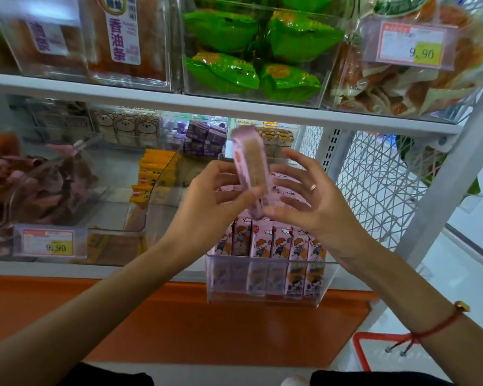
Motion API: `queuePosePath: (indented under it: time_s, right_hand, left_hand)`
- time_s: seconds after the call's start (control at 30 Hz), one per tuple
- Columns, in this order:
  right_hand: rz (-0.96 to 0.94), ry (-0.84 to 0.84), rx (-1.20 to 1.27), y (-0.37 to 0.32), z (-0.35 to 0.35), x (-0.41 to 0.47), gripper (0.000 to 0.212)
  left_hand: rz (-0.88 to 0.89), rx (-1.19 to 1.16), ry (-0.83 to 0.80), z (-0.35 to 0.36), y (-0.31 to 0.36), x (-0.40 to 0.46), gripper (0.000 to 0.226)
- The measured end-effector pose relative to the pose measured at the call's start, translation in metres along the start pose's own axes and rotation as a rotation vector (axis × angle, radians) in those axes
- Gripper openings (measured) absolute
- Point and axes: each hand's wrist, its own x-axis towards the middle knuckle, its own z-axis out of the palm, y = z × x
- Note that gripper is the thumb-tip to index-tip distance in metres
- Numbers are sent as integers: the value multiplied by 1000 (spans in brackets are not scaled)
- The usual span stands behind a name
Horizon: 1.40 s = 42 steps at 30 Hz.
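Observation:
A long pink snack packet [250, 165] with a clear window stands nearly upright and blurred between my two hands. My left hand [212, 196] grips its lower part with curled fingers and thumb. My right hand [310, 199] is beside it on the right, fingers spread and straight, its thumb close to the packet's bottom end; whether it touches I cannot tell. Below them a clear plastic bin [268, 277] holds a row of the same pink packets [279, 243] standing upright, and it juts out over the shelf's front edge.
The white shelf [234, 110] above carries clear bins of green packets [251, 51], bread sticks and orange-white snacks. To the left are yellow packets [154, 174], purple boxes [204, 137] and a 9.90 price tag [49, 243]. An orange ledge [179, 324] runs below; a red basket frame [360, 349] is at lower right.

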Motion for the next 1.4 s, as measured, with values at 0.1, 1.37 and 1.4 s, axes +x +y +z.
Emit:
queuePosePath:
  time_s: [0.1,1.37,1.4]
  right_hand:
    - [-6,36,-70,1,15,-5,78]
    - [0,-393,-1033,50,-7,-15,62]
    - [-1,-385,-1026,50,-8,-14,62]
  left_hand:
    - [-72,-100,45,3,1,0,41]
    - [73,474,125,-10,-27,72,46]
    - [85,512,114,-7,-31,81,45]
